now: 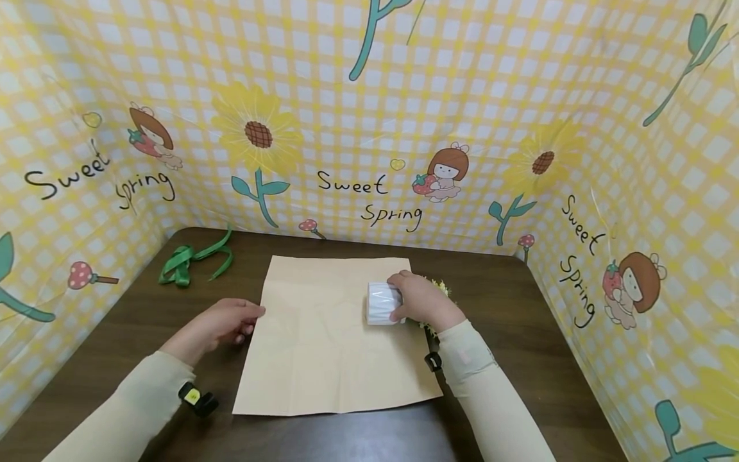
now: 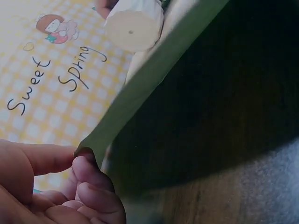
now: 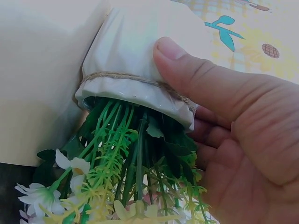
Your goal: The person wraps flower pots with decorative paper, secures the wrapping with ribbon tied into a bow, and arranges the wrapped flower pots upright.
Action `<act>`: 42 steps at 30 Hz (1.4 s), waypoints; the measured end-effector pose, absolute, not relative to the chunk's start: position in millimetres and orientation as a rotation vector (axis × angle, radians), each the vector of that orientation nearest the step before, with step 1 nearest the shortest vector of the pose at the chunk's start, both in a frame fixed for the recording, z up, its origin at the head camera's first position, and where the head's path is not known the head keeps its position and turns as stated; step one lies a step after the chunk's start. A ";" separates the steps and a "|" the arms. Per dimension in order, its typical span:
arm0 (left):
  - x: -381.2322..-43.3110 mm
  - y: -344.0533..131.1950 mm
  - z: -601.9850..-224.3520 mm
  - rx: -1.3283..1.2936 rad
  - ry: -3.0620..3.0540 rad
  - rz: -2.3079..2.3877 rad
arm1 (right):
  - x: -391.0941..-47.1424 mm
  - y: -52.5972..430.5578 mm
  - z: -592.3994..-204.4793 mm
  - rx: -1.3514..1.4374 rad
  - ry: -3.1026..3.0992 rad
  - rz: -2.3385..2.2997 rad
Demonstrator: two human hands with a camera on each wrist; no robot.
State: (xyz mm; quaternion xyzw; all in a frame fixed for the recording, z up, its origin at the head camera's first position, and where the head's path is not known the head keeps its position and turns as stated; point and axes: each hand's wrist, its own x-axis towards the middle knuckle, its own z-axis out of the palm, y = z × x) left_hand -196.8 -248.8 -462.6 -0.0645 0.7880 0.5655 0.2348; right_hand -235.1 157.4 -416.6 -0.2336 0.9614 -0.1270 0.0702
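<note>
A sheet of tan wrapping paper (image 1: pixel 323 359) lies on the dark table, its left edge lifted. My left hand (image 1: pixel 222 322) pinches that edge between thumb and forefinger, as the left wrist view shows with the paper (image 2: pixel 131 100) slanting up. My right hand (image 1: pixel 424 300) grips a white flowerpot (image 1: pixel 381 303) lying on its side over the right part of the paper. The pot's flat round base (image 2: pixel 133 31) faces left. In the right wrist view, twine (image 3: pixel 126 77) circles its rim, and artificial flowers (image 3: pixel 121 186) with green stems spill out past the paper's right edge.
A loosely looped green ribbon (image 1: pixel 181 262) lies at the table's back left. Yellow checked cloth (image 1: pixel 346 147) with printed flowers and words rises behind and on both sides of the brown table (image 1: pixel 508 385). A black wrist strap clip (image 1: pixel 199 399) hangs by the left sleeve.
</note>
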 end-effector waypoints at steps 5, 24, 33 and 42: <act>-194.0 -249.8 -459.9 -0.156 2.212 1.536 | -237.5 158.7 -419.5 -0.709 2.895 -0.368; -188.4 -242.8 -432.8 -0.056 2.194 1.565 | -239.7 157.8 -420.1 -0.722 2.881 -0.361; -184.1 -235.9 -412.4 0.030 2.192 1.567 | -238.3 153.8 -417.9 -0.727 2.873 -0.361; -179.6 -225.3 -391.0 0.089 2.222 1.547 | -234.5 147.5 -415.9 -0.737 2.860 -0.340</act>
